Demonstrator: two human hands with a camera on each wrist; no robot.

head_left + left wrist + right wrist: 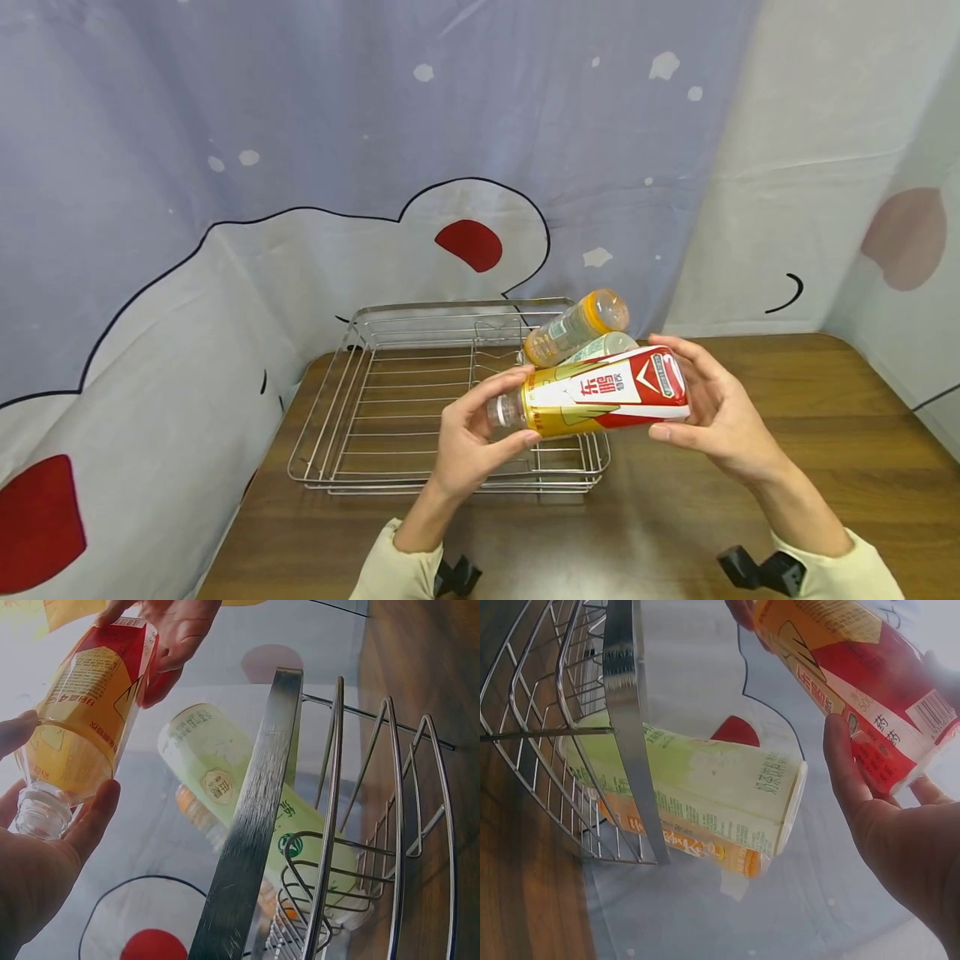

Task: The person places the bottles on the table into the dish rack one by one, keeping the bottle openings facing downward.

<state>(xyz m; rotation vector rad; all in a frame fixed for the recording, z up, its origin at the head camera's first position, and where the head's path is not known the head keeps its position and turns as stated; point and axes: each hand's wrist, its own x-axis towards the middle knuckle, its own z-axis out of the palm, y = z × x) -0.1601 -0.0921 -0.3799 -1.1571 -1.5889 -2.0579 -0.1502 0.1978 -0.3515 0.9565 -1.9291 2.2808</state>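
Both hands hold a bottle with a red, white and gold label [600, 400] lying sideways above the front right corner of a wire rack [390, 392]. My left hand [472, 437] grips its neck end [71, 742], thumb below and fingers over the top. My right hand [712, 412] grips its base end [870, 697]. Behind it, a bottle with an orange cap [576, 327] and a pale green bottle [607, 345] lean out over the rack's right side [247, 817]; the green one [705, 787] lies on top of the orange one [697, 851].
The rack stands on a brown wooden table [787, 467] against a draped blue and white cloth [225, 208]. Bare wood runs to the right of the rack. Black wrist mounts [757, 571] show at the bottom edge.
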